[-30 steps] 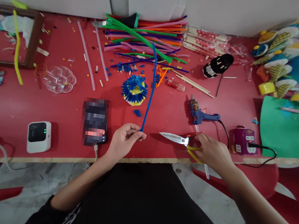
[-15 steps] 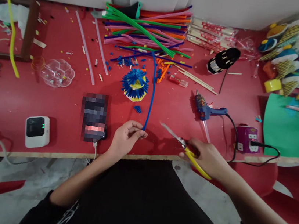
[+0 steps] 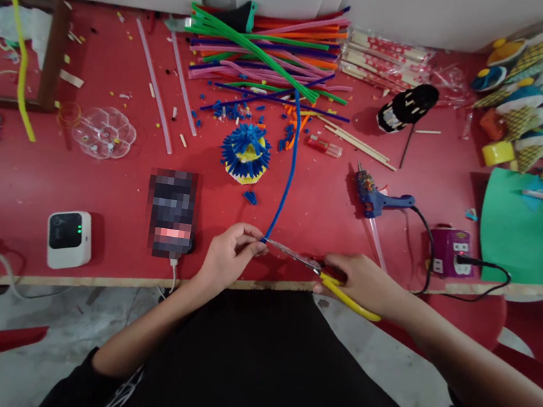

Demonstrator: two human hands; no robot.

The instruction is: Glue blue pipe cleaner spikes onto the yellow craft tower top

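left hand (image 3: pixel 227 261) pinching the blue pipe cleaner (image 3: pixel 288 165) near the table (image 3: pixel 102 186) front edge, right hand (image 3: pixel 366 285) gripping yellow-handled scissors (image 3: pixel 322 275), blades at its end

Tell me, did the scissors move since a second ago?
Yes. The scissors moved left, away from the glue gun, and their tips now reach the blue pipe cleaner at the left hand. The right hand holds them.
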